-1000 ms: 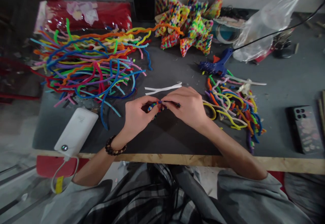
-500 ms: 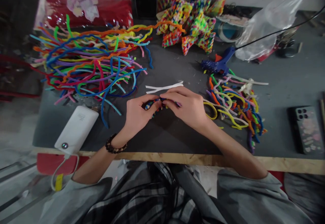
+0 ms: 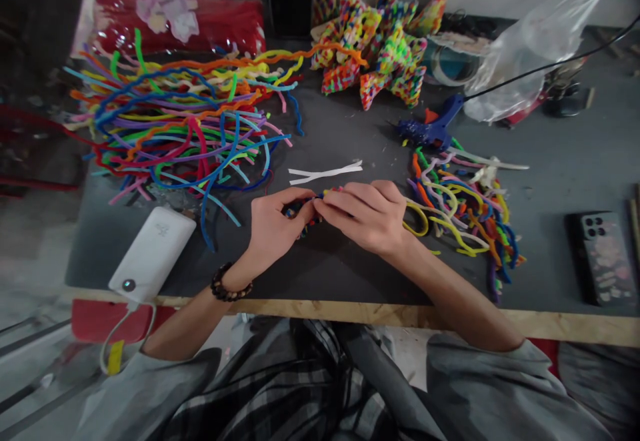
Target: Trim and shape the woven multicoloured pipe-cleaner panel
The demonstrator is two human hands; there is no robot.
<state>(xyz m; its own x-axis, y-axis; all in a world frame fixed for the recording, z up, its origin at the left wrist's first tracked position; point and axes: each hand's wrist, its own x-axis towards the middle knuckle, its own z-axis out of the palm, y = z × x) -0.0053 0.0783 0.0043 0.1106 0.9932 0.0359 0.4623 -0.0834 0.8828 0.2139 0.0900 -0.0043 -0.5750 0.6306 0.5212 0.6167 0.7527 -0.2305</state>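
Between my two hands is a small multicoloured woven pipe-cleaner piece (image 3: 313, 226), mostly covered by fingers. My left hand (image 3: 277, 224) pinches its left side between thumb and forefinger. The fingers of my right hand (image 3: 367, 217) are closed on its right part, meeting the left fingertips. Just beyond the hands lie crossed white strips (image 3: 325, 173). To the right of my right hand, cut pipe cleaners (image 3: 457, 204) lie in a loose heap, with a yellow loop nearest the hand.
A large pile of long pipe cleaners (image 3: 180, 121) covers the left, before a red plastic package (image 3: 175, 24). Finished woven stars (image 3: 375, 47) stand at the back. A blue glue gun (image 3: 433, 127), with its cord, lies at right. A white power bank (image 3: 153, 254) and a phone (image 3: 603, 257) flank the workspace.
My right hand has turned and shifted slightly, its fingers now curled over the woven piece. A little more of the piece's far edge shows. My left hand keeps its pinch.
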